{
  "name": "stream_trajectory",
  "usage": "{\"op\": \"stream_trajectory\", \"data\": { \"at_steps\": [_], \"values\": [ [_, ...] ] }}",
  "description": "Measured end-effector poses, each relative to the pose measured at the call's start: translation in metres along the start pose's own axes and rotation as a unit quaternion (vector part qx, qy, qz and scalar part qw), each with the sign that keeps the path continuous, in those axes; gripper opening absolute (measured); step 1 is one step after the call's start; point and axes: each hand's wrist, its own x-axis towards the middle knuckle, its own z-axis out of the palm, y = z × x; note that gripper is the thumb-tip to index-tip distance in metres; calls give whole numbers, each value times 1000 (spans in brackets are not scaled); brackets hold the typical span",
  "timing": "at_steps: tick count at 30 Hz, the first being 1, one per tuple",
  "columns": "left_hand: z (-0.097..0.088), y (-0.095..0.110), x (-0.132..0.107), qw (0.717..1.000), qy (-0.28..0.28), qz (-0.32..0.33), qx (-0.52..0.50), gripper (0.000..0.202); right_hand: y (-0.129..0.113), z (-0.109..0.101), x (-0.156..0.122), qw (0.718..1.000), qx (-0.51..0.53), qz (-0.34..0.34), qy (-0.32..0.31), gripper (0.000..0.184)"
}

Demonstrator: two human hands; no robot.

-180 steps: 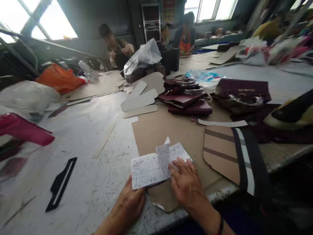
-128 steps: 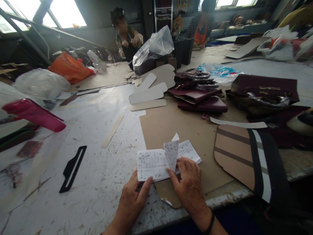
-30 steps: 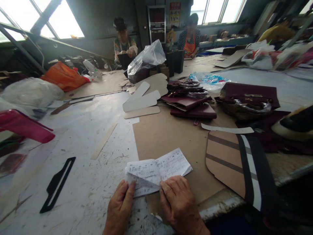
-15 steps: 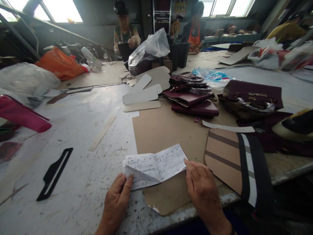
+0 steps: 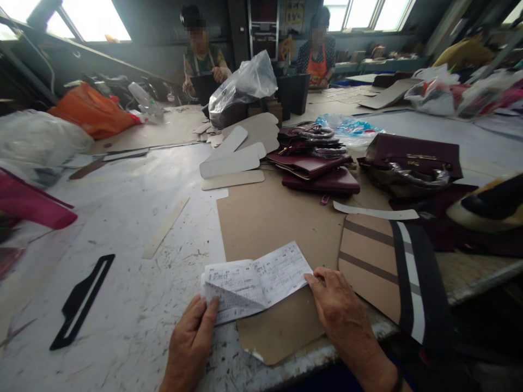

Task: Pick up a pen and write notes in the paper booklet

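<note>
A small open notebook (image 5: 272, 275) with handwritten, printed-form pages is spread above the near edge of the table. My left hand (image 5: 194, 332) grips its left side, thumb on top of the pages and the fingers partly hidden. One left page has a corner folded over. At the right edge of the notebook, my right hand (image 5: 337, 302) pinches the page between thumb and fingers. Beneath lies a brown cardboard sheet (image 5: 281, 218), its rounded near end showing below the pages. To the right of my right hand rests a tan panel with dark stripes (image 5: 368, 267).
A black slotted template (image 5: 84, 299) and a thin pale strip (image 5: 166, 227) lie on the left. Burgundy handbags (image 5: 318, 158) are piled beyond the cardboard, beside pale card pieces (image 5: 232, 158). Two people (image 5: 202, 60) work across the table. An orange bag (image 5: 93, 111) sits far left.
The view has shifted slightly, so most things sit a little further left. Both hands still hold the notebook, and the right fingers have curled a bit more at its edge.
</note>
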Motion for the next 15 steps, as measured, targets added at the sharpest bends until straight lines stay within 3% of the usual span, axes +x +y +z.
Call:
{"op": "stream_trajectory", "data": {
  "at_steps": [8, 15],
  "values": [
    [-1, -11, 1, 1000, -16, 22, -3, 42, 7, -5, 7, 1000, 3, -21, -8, 19],
    [1, -7, 1, 999, -2, 29, -27, 43, 7, -14, 21, 999, -6, -35, -28, 31]
  ]
}}
